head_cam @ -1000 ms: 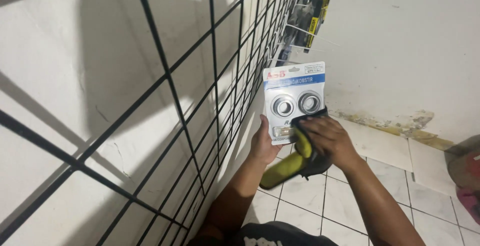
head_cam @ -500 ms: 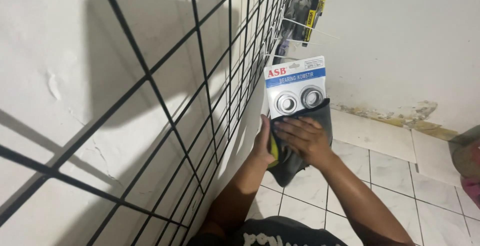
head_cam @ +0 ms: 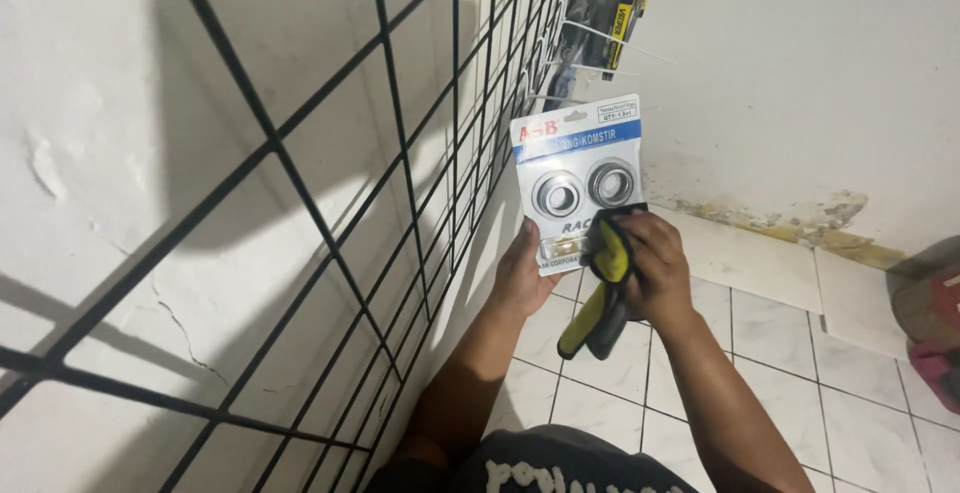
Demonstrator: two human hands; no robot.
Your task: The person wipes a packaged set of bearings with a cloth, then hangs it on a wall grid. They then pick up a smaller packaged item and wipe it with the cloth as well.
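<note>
The left hand (head_cam: 522, 278) held a flat pack (head_cam: 580, 178) by its bottom left corner, with the fingers tucked behind it and the thumb side at its edge; the pack stood up tall above that hand, tipped a little to the right; it was white with a blue band near the top, and two shiny metal rings (head_cam: 584, 189) sat side by side in its middle, just above the two hands. The right hand (head_cam: 652, 265) was closed around a cloth (head_cam: 604, 288) that was yellow and dark; that hand pressed the cloth on the bottom right part of the pack, so hand, cloth and pack all touched; the loose end of the cloth hung down below the right hand, between the two arms. Just left of the left hand stood a black wire grid (head_cam: 400, 213) fixed on a white wall (head_cam: 120, 153); far up the grid, well above the pack, hung some more packs (head_cam: 610, 3) in black and yellow. Under both hands lay a white tile floor (head_cam: 800, 393); to the right of the right hand, well apart, a red and grey thing (head_cam: 935, 323) showed at the edge, too cut off to tell what it was.
</note>
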